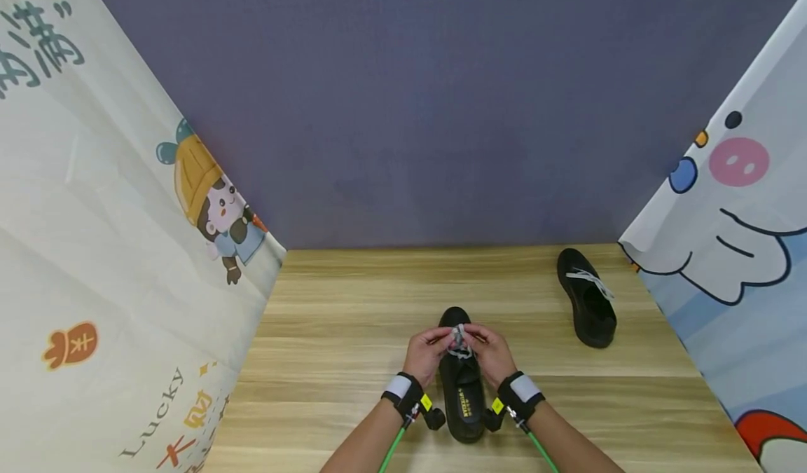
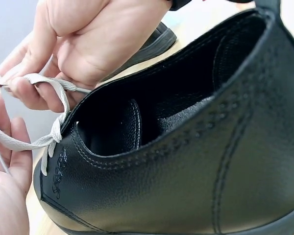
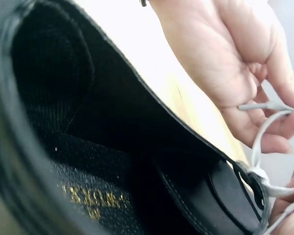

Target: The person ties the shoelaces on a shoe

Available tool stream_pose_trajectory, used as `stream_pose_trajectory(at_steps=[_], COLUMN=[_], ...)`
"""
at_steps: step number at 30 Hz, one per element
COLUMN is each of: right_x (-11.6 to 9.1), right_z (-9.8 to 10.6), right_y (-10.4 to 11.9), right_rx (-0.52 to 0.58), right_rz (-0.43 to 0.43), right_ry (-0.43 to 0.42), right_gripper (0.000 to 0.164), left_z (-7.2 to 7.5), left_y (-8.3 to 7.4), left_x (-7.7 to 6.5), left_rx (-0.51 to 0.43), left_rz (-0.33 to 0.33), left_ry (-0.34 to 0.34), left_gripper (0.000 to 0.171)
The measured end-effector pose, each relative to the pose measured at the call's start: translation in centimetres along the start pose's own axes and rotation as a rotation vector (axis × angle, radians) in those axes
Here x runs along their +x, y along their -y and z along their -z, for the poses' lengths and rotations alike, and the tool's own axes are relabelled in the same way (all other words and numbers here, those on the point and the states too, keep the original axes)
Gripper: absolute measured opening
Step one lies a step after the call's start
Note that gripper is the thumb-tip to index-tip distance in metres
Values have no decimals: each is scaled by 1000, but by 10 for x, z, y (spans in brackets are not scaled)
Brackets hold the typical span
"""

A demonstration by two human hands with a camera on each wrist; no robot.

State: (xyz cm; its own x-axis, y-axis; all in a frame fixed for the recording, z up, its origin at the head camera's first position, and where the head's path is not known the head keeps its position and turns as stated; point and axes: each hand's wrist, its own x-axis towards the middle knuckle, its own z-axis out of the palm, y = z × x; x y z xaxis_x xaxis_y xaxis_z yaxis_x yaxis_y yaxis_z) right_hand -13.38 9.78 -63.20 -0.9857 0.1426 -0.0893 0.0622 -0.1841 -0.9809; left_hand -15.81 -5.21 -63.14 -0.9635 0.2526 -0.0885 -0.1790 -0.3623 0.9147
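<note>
A black shoe (image 1: 464, 396) stands on the wooden surface between both hands, its toe pointing away. Grey-white shoelaces (image 2: 32, 144) rise from a knot at its front, with loops stretched between the hands. My left hand (image 1: 424, 354) pinches the lace from the left, and a lace tip sticks out past those fingers in the right wrist view. From the other side, my right hand (image 1: 494, 355) also pinches lace between thumb and fingers. Fingertips of both hands nearly meet above the knot in the head view. Gold lettering (image 3: 95, 198) marks the insole.
Another black shoe (image 1: 586, 301) with pale laces lies at the back right of the wooden surface (image 1: 334, 298). A dark grey-blue panel (image 1: 441, 108) rises behind. Printed white cloths hang at the left (image 1: 113, 235) and right (image 1: 750, 249).
</note>
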Motion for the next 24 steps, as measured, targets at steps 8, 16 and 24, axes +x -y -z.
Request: stream_pose_trajectory(at_steps=[8, 16, 24], right_x=[-1, -6, -11], right_z=[-5, -9, -12], right_y=[0, -1, -8], right_rx=[-30, -169, -364], right_rz=[45, 103, 464], right_ry=[-48, 19, 78], right_gripper=[19, 25, 36], left_z=[1, -1, -8], left_y=[2, -3, -10], left_x=[0, -4, -10], left_rx=[-28, 45, 229], left_rz=[-4, -9, -53], left_ry=[8, -49, -190], left_gripper=[7, 17, 9])
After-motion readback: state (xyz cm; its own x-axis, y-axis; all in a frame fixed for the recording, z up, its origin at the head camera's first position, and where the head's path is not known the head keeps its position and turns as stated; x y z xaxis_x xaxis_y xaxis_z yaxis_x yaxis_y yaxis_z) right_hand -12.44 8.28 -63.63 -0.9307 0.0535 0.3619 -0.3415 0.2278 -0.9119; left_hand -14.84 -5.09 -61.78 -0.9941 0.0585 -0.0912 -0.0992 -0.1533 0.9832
